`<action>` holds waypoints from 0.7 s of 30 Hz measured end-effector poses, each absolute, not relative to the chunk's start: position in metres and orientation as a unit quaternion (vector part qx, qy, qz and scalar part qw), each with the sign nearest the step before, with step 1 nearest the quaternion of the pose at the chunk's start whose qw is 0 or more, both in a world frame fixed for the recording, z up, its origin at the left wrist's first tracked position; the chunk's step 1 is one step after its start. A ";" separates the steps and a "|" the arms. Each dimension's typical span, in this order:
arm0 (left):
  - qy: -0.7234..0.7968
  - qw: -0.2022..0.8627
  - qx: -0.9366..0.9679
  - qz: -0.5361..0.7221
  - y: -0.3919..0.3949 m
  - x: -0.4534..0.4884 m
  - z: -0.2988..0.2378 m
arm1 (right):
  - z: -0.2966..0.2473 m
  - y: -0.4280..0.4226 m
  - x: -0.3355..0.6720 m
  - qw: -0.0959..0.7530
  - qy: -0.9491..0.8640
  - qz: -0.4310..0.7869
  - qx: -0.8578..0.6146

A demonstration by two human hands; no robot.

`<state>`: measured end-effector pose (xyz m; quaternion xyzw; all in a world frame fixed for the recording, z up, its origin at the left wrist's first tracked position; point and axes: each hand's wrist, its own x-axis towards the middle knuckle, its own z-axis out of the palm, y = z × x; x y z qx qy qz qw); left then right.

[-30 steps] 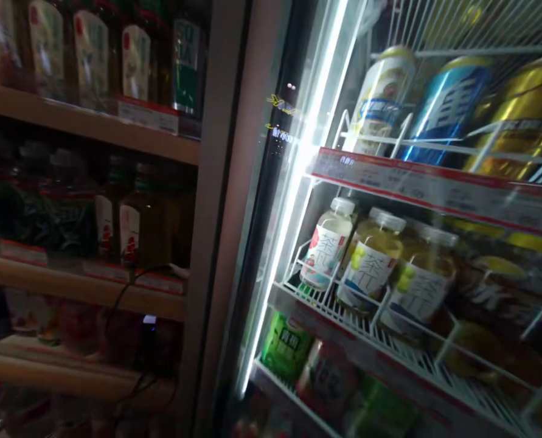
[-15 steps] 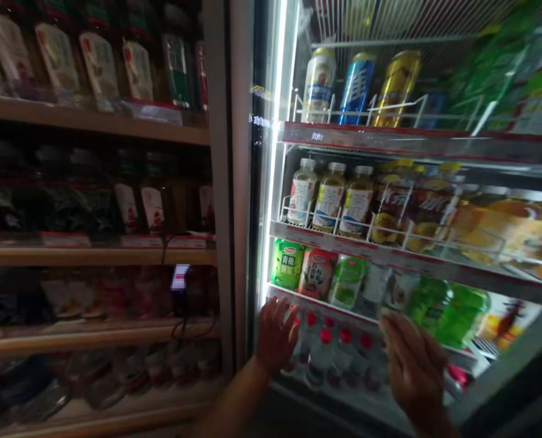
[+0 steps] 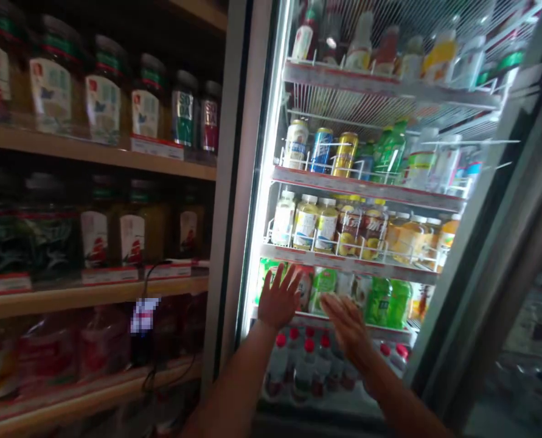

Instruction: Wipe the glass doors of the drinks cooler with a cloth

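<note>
Red pack point(image 3: 306, 286) is partly hidden behind the spread left hand point(image 3: 278, 299), the right hand point(image 3: 349, 323) also open.

"SODA," split over two lines, marks a green-and-silver bottle point(image 3: 184, 115) and a red bottle point(image 3: 210, 121) side by side at left.
</note>
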<state>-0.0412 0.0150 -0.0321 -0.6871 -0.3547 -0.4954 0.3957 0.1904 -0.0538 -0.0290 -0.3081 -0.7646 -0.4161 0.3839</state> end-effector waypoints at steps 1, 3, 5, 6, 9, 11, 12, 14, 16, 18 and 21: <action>-0.351 0.394 -0.688 -0.499 0.016 -0.042 -0.034 | -0.031 -0.053 0.197 0.370 -0.769 -0.421 -0.307; -0.346 0.390 -0.690 -0.502 0.016 -0.043 -0.035 | -0.019 -0.051 0.220 0.402 -0.733 -0.442 -0.327; -0.347 0.385 -0.693 -0.501 0.016 -0.043 -0.034 | 0.005 -0.047 0.244 0.481 -0.650 -0.468 -0.356; -0.350 0.382 -0.693 -0.501 0.016 -0.043 -0.033 | 0.017 -0.045 0.252 0.520 -0.605 -0.478 -0.367; -0.352 0.379 -0.692 -0.504 0.016 -0.043 -0.031 | 0.024 -0.045 0.260 0.573 -0.541 -0.482 -0.383; -0.349 0.380 -0.691 -0.506 0.016 -0.043 -0.030 | 0.005 -0.049 0.259 0.521 -0.603 -0.475 -0.374; -0.348 0.383 -0.689 -0.508 0.016 -0.042 -0.029 | -0.007 -0.053 0.260 0.477 -0.646 -0.469 -0.368; -0.347 0.388 -0.686 -0.508 0.017 -0.042 -0.028 | -0.028 -0.060 0.272 0.403 -0.705 -0.458 -0.363; -0.345 0.394 -0.683 -0.509 0.017 -0.041 -0.027 | -0.034 -0.065 0.296 0.404 -0.696 -0.458 -0.379; -0.344 0.393 -0.684 -0.510 0.016 -0.041 -0.026 | -0.022 -0.064 0.324 0.469 -0.628 -0.469 -0.408; -0.351 0.383 -0.685 -0.511 0.016 -0.040 -0.026 | 0.010 -0.056 0.344 0.571 -0.499 -0.480 -0.442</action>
